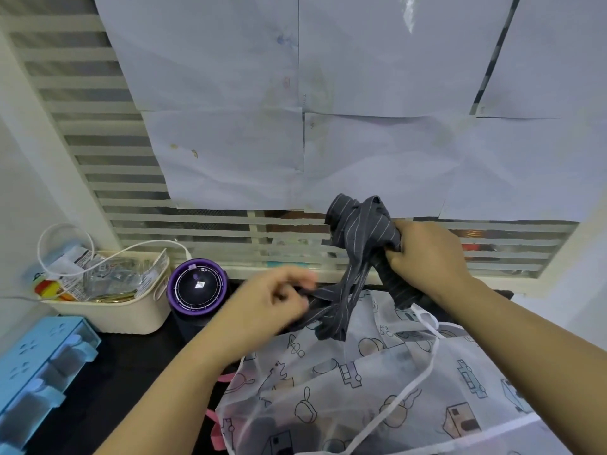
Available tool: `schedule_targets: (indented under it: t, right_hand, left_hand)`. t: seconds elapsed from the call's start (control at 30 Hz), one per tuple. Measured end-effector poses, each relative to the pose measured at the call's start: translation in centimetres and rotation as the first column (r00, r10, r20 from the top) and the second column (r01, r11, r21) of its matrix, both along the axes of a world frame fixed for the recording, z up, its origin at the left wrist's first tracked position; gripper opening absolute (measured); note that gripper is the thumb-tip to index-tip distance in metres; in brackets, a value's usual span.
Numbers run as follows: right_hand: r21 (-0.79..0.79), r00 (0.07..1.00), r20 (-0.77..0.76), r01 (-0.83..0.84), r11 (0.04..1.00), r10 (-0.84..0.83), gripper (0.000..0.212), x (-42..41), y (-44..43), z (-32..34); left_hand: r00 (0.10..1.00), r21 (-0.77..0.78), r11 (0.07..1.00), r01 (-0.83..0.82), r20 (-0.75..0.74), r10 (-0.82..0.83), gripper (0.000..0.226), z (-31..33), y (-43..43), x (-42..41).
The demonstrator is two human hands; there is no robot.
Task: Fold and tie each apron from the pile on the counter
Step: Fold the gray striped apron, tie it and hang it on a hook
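Observation:
A dark grey pinstriped apron is bunched up and lifted above the counter. My right hand grips the bundle at its right side. Its straps hang down and to the left. My left hand, blurred, pinches the end of a strap with curled fingers. Under both hands lies a translucent white apron printed with kitchen motifs, its white ties looping across it. A pink strap pokes out from beneath at the left edge.
A cream basket full of packets stands at the back left beside a purple-rimmed round container. A light blue plastic rack sits at the left edge. The dark counter runs under a slatted window covered with paper sheets.

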State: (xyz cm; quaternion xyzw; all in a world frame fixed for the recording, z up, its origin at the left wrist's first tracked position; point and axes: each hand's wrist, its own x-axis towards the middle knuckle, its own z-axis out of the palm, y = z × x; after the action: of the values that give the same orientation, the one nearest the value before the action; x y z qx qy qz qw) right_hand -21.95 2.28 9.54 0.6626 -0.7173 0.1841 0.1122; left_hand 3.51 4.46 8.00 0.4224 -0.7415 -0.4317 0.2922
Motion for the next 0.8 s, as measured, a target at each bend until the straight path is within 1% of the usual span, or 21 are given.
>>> schedule_targets:
  t: [0.03, 0.07, 0.1, 0.13, 0.17, 0.2, 0.23, 0.3, 0.37, 0.4, 0.47, 0.5, 0.53, 0.6, 0.63, 0.7, 0.77, 0.8]
  right_hand:
    - [0.0, 1.0, 0.007, -0.002, 1.0, 0.002, 0.012, 0.1, 0.2, 0.2]
    - [-0.003, 1.0, 0.018, -0.006, 1.0, 0.006, 0.011, 0.3, 0.2, 0.3]
    - [-0.009, 0.999, 0.029, -0.014, 1.0, 0.014, 0.01, 0.5, 0.3, 0.5]
    - [-0.015, 0.999, 0.04, -0.022, 1.0, 0.023, 0.01, 0.8, 0.4, 0.6]
    - [-0.02, 0.998, 0.049, -0.033, 0.999, 0.034, 0.009, 1.1, 0.5, 0.8]
    - [-0.026, 0.997, 0.061, -0.046, 0.999, 0.048, 0.008, 1.5, 0.6, 1.0]
    - [-0.04, 0.995, 0.08, -0.064, 0.997, 0.067, 0.007, 1.8, 0.7, 1.1]
    - [-0.071, 0.985, 0.134, -0.097, 0.993, 0.106, 0.004, 2.2, 0.9, 1.4]
    - [-0.078, 0.975, 0.185, -0.111, 0.991, 0.124, 0.011, 2.4, 1.3, 1.7]
    - [-0.066, 0.972, 0.204, -0.107, 0.992, 0.119, 0.017, 2.3, 1.4, 1.8]
    - [-0.035, 0.968, 0.243, -0.061, 0.998, 0.067, 0.022, 1.5, 1.5, 2.3]
    - [-0.029, 0.961, 0.274, -0.031, 0.999, 0.038, 0.022, 0.9, 1.3, 2.5]
    - [-0.028, 0.949, 0.316, 0.002, 1.0, 0.007, 0.019, 0.0, 1.1, 2.6]
    - [-0.02, 0.916, 0.396, 0.074, 0.997, -0.06, 0.012, -1.5, 0.6, 2.5]
    - [-0.007, 0.905, 0.415, 0.102, 0.995, -0.09, 0.012, -2.0, 0.4, 2.2]
    - [0.029, 0.896, 0.426, 0.123, 0.992, -0.124, 0.012, -2.1, 0.3, 1.3]
    - [0.057, 0.889, 0.439, 0.117, 0.991, -0.13, 0.013, -1.6, 0.3, 0.3]
    - [0.066, 0.887, 0.442, 0.114, 0.991, -0.131, 0.014, -1.4, 0.4, -0.1]
  left_hand:
    - [0.974, -0.047, 0.983, -0.179, -0.146, 0.17, 0.026, 0.5, -0.2, -0.5]
    - [0.942, -0.084, 0.955, -0.284, -0.212, 0.262, 0.025, 1.1, -0.3, -1.1]
    - [0.937, -0.117, 0.942, -0.315, -0.2, 0.288, 0.031, 1.4, -0.5, -1.9]
    - [0.953, -0.129, 0.949, -0.286, -0.142, 0.268, 0.043, 1.6, -0.4, -2.9]
    - [0.971, -0.106, 0.966, -0.236, -0.048, 0.232, 0.056, 1.5, -0.4, -3.9]
    - [0.982, -0.076, 0.98, -0.183, 0.03, 0.186, 0.061, 1.2, -0.4, -5.0]
    - [0.986, -0.055, 0.988, -0.146, 0.075, 0.15, 0.059, 0.7, -0.4, -6.1]
    - [0.99, -0.073, 0.989, -0.132, 0.046, 0.136, 0.04, -0.2, -0.4, -7.8]
    - [0.996, -0.107, 0.99, -0.094, -0.018, 0.092, 0.014, -0.3, -0.3, -8.5]
    - [0.997, -0.073, 0.997, -0.04, -0.068, 0.035, 0.009, -0.2, -0.2, -8.4]
    - [0.972, 0.09, 0.983, 0.162, -0.185, -0.143, 0.018, 0.2, 0.4, -7.4]
    - [0.936, 0.192, 0.944, 0.269, -0.285, -0.209, 0.02, 0.2, 0.8, -6.7]
    - [0.89, 0.287, 0.892, 0.349, -0.4, -0.219, 0.021, 0.0, 1.2, -6.0]
    - [0.784, 0.443, 0.772, 0.456, -0.61, -0.113, 0.029, -1.0, 1.5, -5.2]
    - [0.726, 0.485, 0.707, 0.514, -0.685, -0.058, 0.035, -1.6, 1.5, -4.9]
    - [0.644, 0.517, 0.605, 0.606, -0.765, 0.009, 0.044, -2.5, 1.6, -4.8]
    - [0.593, 0.527, 0.522, 0.671, -0.804, 0.05, 0.041, -2.7, 2.0, -4.8]
    - [0.583, 0.533, 0.501, 0.681, -0.809, 0.068, 0.037, -2.7, 2.2, -4.9]
